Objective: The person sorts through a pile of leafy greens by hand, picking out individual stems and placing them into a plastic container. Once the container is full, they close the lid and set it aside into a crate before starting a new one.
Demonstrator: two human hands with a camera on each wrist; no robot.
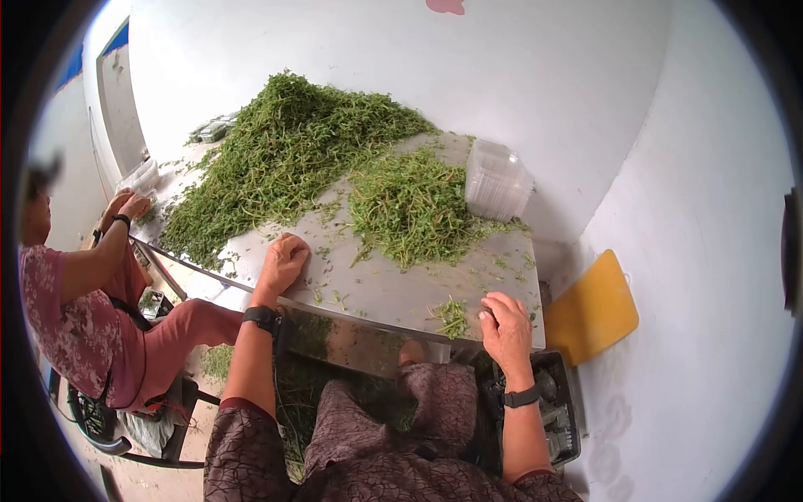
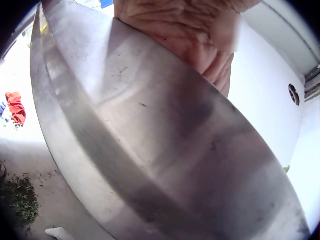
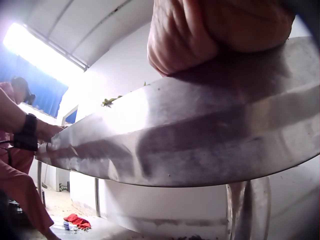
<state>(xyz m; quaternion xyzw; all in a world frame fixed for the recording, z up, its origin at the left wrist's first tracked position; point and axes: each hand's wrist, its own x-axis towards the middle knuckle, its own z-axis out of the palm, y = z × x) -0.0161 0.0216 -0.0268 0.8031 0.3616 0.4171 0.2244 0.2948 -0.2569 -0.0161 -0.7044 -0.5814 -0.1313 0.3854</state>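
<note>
On the metal table (image 1: 351, 294), near its front edge, my left hand (image 1: 286, 261) rests with its fingers curled loosely downward; nothing shows in it. The left wrist view shows the heel of this hand (image 2: 175, 32) at the table edge, its fingertips hidden. At the right front corner my right hand (image 1: 507, 328) rests with relaxed, bent fingers. Just left of it lies a small bunch of leafy green stems (image 1: 452, 318), apart from the fingers. In the right wrist view the right hand (image 3: 215, 30) sits on the tabletop with its fingers bent under.
Beyond my hands lie a loose heap of greens (image 1: 410, 205) and a taller pile (image 1: 309, 125). Stacked clear plastic boxes (image 1: 498, 180) stand at the back right. A yellow board (image 1: 592, 309) leans by the wall, above a black crate (image 1: 556, 410). Another person (image 1: 84, 326) sits at left.
</note>
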